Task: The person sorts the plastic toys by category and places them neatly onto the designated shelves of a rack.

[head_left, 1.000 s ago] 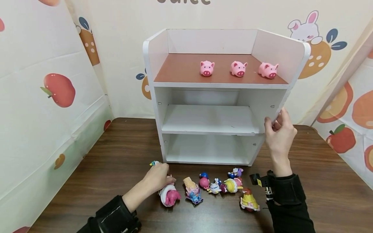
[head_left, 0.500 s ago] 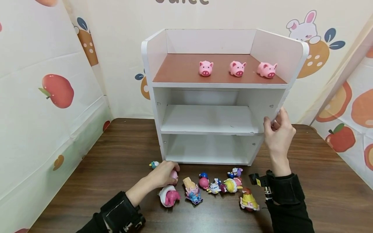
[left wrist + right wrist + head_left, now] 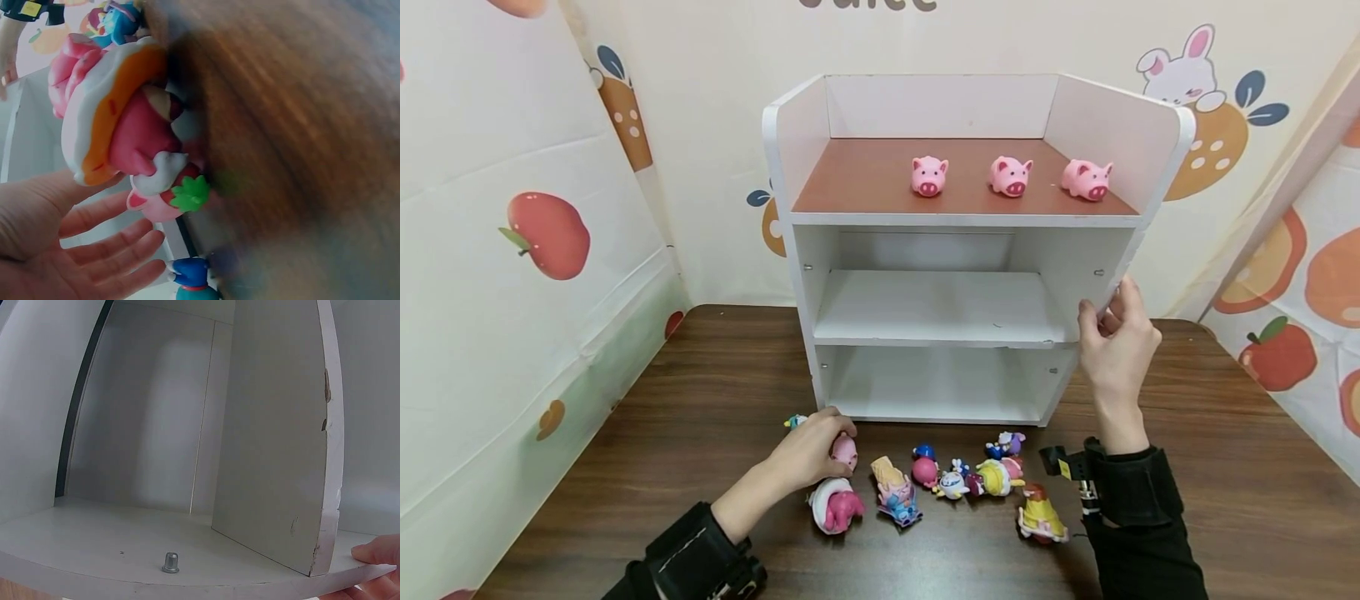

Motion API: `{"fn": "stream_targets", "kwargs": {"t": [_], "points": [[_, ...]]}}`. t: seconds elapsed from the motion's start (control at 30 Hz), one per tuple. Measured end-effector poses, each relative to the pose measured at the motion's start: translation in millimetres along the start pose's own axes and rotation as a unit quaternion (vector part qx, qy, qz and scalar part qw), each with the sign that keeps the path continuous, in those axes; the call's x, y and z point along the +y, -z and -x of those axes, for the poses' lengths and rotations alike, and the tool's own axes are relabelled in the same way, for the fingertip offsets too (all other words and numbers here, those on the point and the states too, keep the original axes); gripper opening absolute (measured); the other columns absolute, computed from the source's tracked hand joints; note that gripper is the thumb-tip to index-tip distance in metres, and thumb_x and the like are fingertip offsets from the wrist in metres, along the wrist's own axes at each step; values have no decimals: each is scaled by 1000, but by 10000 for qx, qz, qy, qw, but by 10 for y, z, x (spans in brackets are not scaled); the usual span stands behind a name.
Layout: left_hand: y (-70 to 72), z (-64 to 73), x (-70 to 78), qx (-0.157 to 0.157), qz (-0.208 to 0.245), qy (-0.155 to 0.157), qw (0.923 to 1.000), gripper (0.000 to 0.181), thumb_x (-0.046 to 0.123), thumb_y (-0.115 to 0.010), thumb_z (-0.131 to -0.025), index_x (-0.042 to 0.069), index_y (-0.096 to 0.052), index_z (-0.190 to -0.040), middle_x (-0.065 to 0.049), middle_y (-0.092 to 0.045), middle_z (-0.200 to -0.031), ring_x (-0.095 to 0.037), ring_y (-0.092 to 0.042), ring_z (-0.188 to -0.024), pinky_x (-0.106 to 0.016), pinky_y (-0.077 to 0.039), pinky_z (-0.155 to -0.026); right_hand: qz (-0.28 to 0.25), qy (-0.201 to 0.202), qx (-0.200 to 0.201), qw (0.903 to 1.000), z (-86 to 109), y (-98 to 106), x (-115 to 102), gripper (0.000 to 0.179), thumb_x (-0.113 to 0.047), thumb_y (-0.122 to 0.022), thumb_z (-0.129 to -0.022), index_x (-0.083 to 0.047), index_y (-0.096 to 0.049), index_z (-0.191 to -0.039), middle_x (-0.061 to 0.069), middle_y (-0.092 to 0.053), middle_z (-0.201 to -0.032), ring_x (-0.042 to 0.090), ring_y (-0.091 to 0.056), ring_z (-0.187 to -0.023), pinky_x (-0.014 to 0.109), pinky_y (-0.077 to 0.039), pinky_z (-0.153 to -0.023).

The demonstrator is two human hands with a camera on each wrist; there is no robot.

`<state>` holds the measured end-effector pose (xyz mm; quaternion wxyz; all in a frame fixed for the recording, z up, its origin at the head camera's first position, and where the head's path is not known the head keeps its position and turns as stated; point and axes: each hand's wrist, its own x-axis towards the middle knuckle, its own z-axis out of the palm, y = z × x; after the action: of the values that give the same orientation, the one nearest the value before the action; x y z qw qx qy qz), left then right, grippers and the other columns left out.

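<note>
My left hand is at a pink pig figurine on the table, left of the toy group. In the left wrist view its fingers are spread and nearly straight beside the pig; the thumb is partly hidden behind a larger pink figurine in a white-and-orange wrap. That figurine lies just in front of the pig. My right hand pinches the right side panel's edge of the white shelf unit, thumb inside and fingers outside. Three pink pigs stand on its brown top.
Several small toys lie before the shelf unit: an ice-cream-cone figurine, a white figurine, a yellow-dressed figurine. A small blue-green toy lies behind the left hand. A metal shelf peg juts from the inner side panel.
My left hand has shifted right from near the blue-green toy, then slightly back left, beside the pink pig, which now shows. The right hand has stayed on the panel edge.
</note>
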<state>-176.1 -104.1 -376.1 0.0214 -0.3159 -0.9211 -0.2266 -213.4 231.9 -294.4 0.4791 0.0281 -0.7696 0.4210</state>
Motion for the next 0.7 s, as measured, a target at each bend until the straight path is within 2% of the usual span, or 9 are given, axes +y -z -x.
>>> {"fn": "stream_targets", "kwargs": {"t": [0.23,0.4,0.7], "points": [[-41,-22,-25,140,-54,-25,9999,35,7,-82,-56,-4,-63,-83,-9,-54,-77,-19,-52,-70,-27,-45,-59,-2,27,-10,10000,-4,5,-3,46,2,-55,-82,-11,-51,-126,14,-61,-108,33,-60,-83,6,-42,-61],[-71,-29,-38,116,-23,-86,9999,35,6,-83,-54,-4,-63,-81,-9,-53,-76,-19,-52,-69,-26,-45,-58,13,19,-9,10000,10,6,-18,46,2,-55,-82,-12,-51,-126,15,-61,-107,34,-60,-83,5,-41,-61],[-73,-47,-28,-22,-81,-71,9999,32,1,-77,-57,-5,-63,-85,-10,-54,-80,-17,-52,-69,-23,-44,-56,64,-44,14,10000,6,6,-28,45,1,-55,-82,-12,-52,-125,16,-61,-105,35,-60,-80,1,-37,-55]]}}
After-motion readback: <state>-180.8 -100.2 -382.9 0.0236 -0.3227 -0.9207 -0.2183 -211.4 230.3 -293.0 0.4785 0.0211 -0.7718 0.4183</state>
